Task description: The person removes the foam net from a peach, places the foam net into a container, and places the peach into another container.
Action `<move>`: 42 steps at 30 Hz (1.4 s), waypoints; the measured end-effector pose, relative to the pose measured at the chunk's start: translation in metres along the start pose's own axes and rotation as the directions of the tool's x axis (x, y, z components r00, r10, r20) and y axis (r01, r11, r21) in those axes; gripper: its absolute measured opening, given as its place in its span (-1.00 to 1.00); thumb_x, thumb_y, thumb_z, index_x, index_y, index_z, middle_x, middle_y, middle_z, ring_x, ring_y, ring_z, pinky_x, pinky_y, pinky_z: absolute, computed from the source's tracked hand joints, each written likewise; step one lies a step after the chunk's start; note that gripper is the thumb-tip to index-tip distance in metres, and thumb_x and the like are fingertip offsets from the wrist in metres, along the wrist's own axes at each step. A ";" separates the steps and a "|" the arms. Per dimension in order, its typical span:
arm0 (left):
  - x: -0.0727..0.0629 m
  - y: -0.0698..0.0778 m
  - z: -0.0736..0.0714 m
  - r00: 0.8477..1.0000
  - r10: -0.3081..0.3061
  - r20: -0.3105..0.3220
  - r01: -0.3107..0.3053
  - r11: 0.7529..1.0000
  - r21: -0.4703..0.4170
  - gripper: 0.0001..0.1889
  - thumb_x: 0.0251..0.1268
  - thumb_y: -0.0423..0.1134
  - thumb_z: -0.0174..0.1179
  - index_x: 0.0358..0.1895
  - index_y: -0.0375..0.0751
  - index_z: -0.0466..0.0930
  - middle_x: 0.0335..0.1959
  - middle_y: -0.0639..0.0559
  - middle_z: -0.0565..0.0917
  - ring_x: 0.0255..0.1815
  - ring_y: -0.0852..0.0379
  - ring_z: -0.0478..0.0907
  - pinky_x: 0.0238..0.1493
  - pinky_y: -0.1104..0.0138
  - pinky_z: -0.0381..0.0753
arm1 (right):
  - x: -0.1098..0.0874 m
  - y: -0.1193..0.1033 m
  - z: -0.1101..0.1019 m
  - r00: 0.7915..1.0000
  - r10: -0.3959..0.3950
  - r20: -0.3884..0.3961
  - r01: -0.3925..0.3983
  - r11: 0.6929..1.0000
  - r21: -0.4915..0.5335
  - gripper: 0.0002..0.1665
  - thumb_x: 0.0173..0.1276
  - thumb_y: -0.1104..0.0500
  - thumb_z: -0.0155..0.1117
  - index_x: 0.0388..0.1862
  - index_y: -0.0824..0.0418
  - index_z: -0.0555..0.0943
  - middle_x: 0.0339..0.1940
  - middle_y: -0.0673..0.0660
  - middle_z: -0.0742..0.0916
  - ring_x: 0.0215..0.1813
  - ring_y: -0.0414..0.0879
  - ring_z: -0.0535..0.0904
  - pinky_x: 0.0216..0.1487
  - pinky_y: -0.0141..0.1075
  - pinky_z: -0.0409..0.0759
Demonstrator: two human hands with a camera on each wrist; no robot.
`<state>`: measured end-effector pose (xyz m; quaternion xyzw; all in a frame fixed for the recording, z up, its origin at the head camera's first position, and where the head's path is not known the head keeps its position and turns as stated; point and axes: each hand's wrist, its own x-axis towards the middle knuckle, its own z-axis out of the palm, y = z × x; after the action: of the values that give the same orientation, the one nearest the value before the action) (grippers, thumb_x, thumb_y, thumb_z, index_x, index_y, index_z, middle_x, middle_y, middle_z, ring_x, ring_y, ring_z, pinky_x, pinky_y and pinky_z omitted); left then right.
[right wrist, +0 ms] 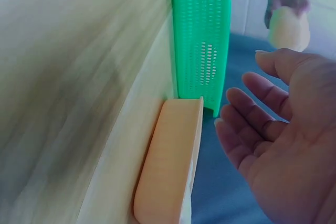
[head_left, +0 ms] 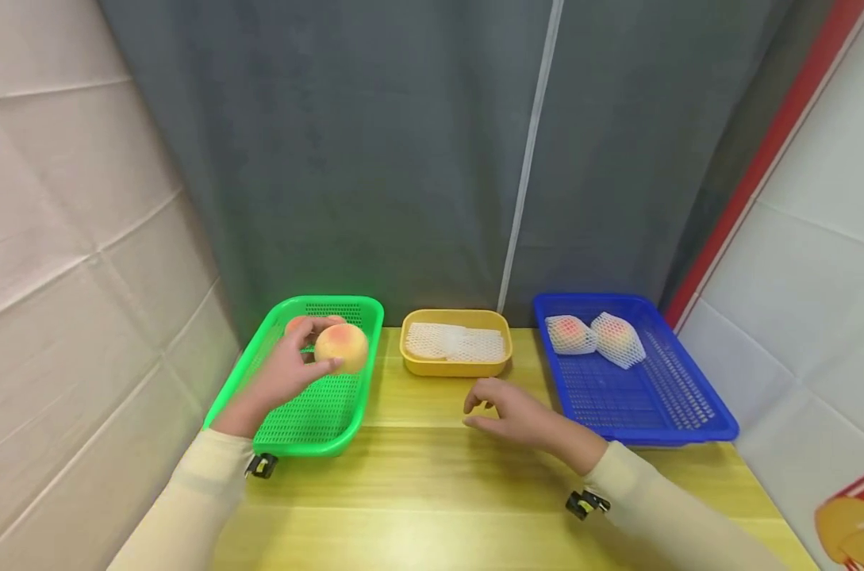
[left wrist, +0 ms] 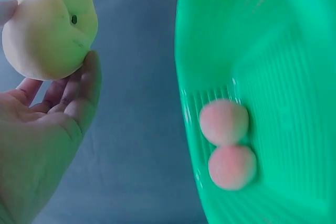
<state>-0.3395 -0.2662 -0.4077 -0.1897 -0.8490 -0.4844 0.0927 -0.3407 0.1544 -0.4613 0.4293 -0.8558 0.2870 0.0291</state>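
My left hand (head_left: 289, 369) holds a yellow peach (head_left: 342, 347) with a reddish blush between thumb and fingers, raised over the green basket (head_left: 374, 373). The left wrist view shows the dimple of this peach (left wrist: 47, 27) and, inside the basket, two pinkish peaches (left wrist: 224, 123) side by side. Over the table in front of the small yellow basket (head_left: 456, 368), my right hand (head_left: 510, 412) hovers with loosely bent fingers and nothing in it. White foam net sleeves (head_left: 439, 341) lie in that yellow basket.
At the right stands a blue basket (head_left: 567, 388) with two peaches in white foam nets (head_left: 617, 337) near its back. A dark grey curtain (head_left: 374, 159) hangs behind the wooden table (head_left: 417, 492). White panels flank both sides.
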 end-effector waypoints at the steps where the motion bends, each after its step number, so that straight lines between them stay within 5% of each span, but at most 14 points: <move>1: 0.001 -0.002 -0.007 1.000 -0.019 -0.003 0.019 1.000 0.006 -0.35 0.48 -0.25 0.45 0.54 -0.23 0.44 0.39 -0.22 0.56 0.29 -0.21 0.61 0.10 0.08 0.73 | -0.004 -0.001 0.000 1.000 -0.006 -0.003 0.006 1.000 0.004 -0.90 0.58 0.17 0.48 -0.04 0.15 0.74 -0.06 0.00 0.77 0.04 0.06 0.72 0.13 -0.01 0.74; 8: 0.013 -0.031 -0.050 0.982 -0.165 -0.090 0.178 0.970 0.166 -0.33 0.59 0.05 0.37 0.54 -0.20 0.38 0.42 -0.22 0.53 0.39 -0.27 0.53 0.06 0.06 0.61 | -0.020 -0.006 -0.001 1.000 0.020 -0.017 -0.019 0.999 0.044 -0.92 0.59 0.17 0.47 -0.05 0.13 0.73 -0.08 0.01 0.79 0.01 0.01 0.73 0.08 0.00 0.76; 15: 0.022 -0.059 -0.067 0.946 -0.284 -0.154 0.307 0.939 0.155 -0.19 0.60 0.18 0.30 0.54 -0.39 0.28 0.43 -0.38 0.48 0.36 -0.33 0.49 0.18 -0.08 0.56 | -0.028 -0.007 0.001 1.000 0.025 -0.012 -0.024 0.997 0.074 -0.90 0.61 0.15 0.46 -0.05 0.16 0.74 -0.08 -0.01 0.79 0.00 0.05 0.74 0.05 0.02 0.77; 26: 0.041 -0.089 -0.065 0.906 -0.391 -0.161 0.417 0.889 0.189 -0.12 0.57 0.16 0.26 0.53 -0.52 0.15 0.37 -0.49 0.43 0.25 -0.33 0.48 0.17 -0.10 0.55 | -0.031 -0.006 0.005 0.999 0.043 0.006 -0.044 0.994 0.103 -0.89 0.62 0.14 0.45 -0.06 0.16 0.74 -0.10 -0.01 0.79 -0.02 0.00 0.73 0.04 -0.15 0.76; 33: 0.049 -0.103 -0.052 0.916 -0.388 -0.100 0.395 0.837 0.378 -0.09 0.53 0.17 0.23 0.46 -0.70 0.29 0.31 -0.67 0.49 0.25 -0.50 0.52 0.22 -0.24 0.58 | -0.033 -0.011 0.007 0.990 0.123 0.071 -0.132 0.980 0.148 -0.93 0.61 0.14 0.46 -0.08 0.10 0.73 -0.17 -0.19 0.73 -0.09 -0.29 0.66 -0.02 -0.10 0.78; 42: 0.045 -0.112 -0.047 0.901 -0.425 -0.087 0.417 0.795 0.440 -0.15 0.54 0.13 0.26 0.41 -0.71 0.36 0.33 -0.64 0.52 0.26 -0.49 0.56 0.24 -0.25 0.58 | -0.036 -0.014 0.008 0.990 0.109 0.091 -0.122 0.981 0.152 -0.94 0.60 0.13 0.47 -0.09 0.05 0.73 -0.21 -0.22 0.73 -0.13 -0.32 0.65 -0.05 -0.20 0.77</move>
<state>-0.4280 -0.3477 -0.4567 0.0264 -0.9588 -0.2823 0.0170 -0.3059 0.1698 -0.4725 0.3911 -0.8546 0.3369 -0.0569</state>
